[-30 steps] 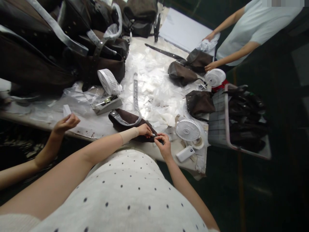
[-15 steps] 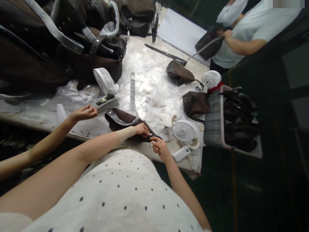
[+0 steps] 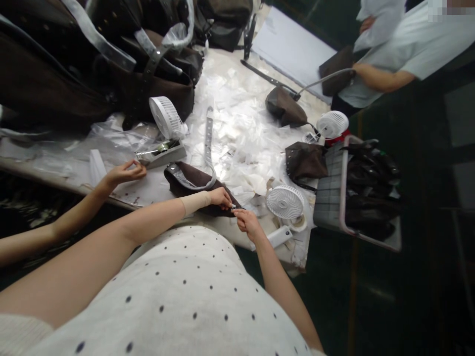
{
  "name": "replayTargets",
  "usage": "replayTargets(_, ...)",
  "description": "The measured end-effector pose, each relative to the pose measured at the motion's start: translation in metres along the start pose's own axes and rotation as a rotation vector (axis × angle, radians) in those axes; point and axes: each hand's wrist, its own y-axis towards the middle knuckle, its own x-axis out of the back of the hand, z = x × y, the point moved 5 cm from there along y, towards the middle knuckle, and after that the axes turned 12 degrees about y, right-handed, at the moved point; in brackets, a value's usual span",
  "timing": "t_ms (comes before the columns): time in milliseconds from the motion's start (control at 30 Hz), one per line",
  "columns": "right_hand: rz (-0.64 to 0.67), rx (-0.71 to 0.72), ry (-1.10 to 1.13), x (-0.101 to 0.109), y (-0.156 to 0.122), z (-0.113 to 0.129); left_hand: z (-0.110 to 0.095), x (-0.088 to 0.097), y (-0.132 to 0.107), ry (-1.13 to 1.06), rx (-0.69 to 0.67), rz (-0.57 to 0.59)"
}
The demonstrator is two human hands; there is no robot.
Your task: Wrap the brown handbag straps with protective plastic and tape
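Note:
A dark brown bag (image 3: 193, 179) lies on its side at the table's front edge, its strap wrapped in pale plastic. My left hand (image 3: 221, 198), with a beige band at the wrist, is closed in a pinch at the bag's right end. Close against it, my right hand (image 3: 247, 221) also pinches there, thumb and forefinger together. A tiny pale, shiny piece shows between the fingertips of both hands; its kind is too small to make out. To the left, a co-worker's hand (image 3: 126, 175) is beside a tape dispenser (image 3: 166, 154).
Plastic wrappings (image 3: 241, 128) cover the table's middle. Brown bags (image 3: 156, 89) are heaped at the left. A white fan (image 3: 284, 201) and a white device (image 3: 279, 237) are near my right hand. A grey crate (image 3: 330, 188) of dark items stands right; another person (image 3: 386, 64) is beyond.
The view has shifted slightly. My hands stay pinched together at the bag's end. At the far right, the other person has moved a dark bag a little.

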Motion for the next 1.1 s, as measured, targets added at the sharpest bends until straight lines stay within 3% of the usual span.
replayTargets(167,-0.01,0.005,-0.013,-0.003,0.004,0.002,0.011,0.011,-0.004,0.024,-0.044,0.032)
replayTargets(700,-0.041,0.022,-0.004,0.001,0.012,0.006,0.027,0.007,0.009,0.03,-0.055,0.026)
replayTargets(1100,-0.083,0.093,-0.052,0.0,0.014,0.013,0.02,0.008,0.005,0.063,-0.089,0.041)
